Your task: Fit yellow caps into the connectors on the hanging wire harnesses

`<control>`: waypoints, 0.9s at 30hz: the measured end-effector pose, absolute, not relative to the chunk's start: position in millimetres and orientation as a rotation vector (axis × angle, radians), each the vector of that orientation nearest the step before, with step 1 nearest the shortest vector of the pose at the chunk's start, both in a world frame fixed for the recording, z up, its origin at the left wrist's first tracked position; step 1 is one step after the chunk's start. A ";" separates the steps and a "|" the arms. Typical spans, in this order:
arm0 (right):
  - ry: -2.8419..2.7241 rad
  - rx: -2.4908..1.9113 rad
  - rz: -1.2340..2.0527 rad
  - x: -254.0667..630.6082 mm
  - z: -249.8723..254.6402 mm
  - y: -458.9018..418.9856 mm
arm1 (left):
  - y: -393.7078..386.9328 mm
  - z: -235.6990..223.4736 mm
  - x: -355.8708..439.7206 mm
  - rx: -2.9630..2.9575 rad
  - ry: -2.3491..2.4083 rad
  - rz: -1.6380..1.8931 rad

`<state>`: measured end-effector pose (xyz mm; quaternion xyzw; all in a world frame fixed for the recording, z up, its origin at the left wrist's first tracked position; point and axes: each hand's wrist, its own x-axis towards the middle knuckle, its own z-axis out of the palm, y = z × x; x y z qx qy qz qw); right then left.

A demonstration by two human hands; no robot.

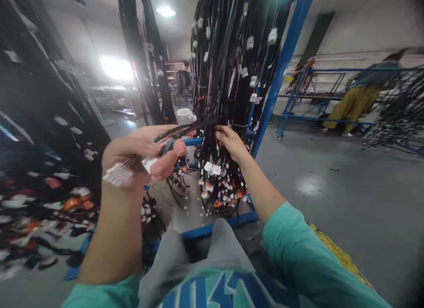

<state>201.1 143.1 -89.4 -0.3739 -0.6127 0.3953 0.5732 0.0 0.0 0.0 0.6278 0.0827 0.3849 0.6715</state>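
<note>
My left hand (149, 151) is closed around the ends of some black-sleeved wire harnesses (185, 129). Coloured wires and a white connector (118, 174) stick out below the fingers, with a second white plug by the thumb. Another white connector (185, 115) shows just above that hand. From there the black cables run right to the hanging bundle (212, 96). At the bundle, my right hand (230, 140) has its fingertips pinched on the black cables; the exact strand is hard to make out. Many white and orange connectors (218, 184) dangle below it.
A blue metal rack (281, 69) carries the bundles. More hanging cables (43, 100) crowd the left, blurred, with connectors low down. At right, a person in yellow trousers (353, 105) bends at another blue frame (324, 118). A yellow object (338, 253) lies on the floor.
</note>
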 end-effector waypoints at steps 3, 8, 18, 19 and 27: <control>-1.490 -0.916 0.878 201.1 -81.3 135.5 | 1.3 -2.1 -7.8 1.443 0.208 0.867; -1.330 -0.768 1.300 198.0 -69.5 121.6 | 9.2 -21.2 -8.4 1.332 0.171 0.905; -0.859 -0.671 1.700 190.2 -61.5 122.7 | 20.6 -43.0 -0.5 1.177 0.285 0.963; -0.866 -0.663 1.712 190.6 -61.6 123.5 | 20.9 -43.5 -0.6 1.174 0.283 0.965; -0.793 -0.707 1.818 191.6 -50.1 116.4 | 18.8 -42.8 2.2 1.186 0.307 0.971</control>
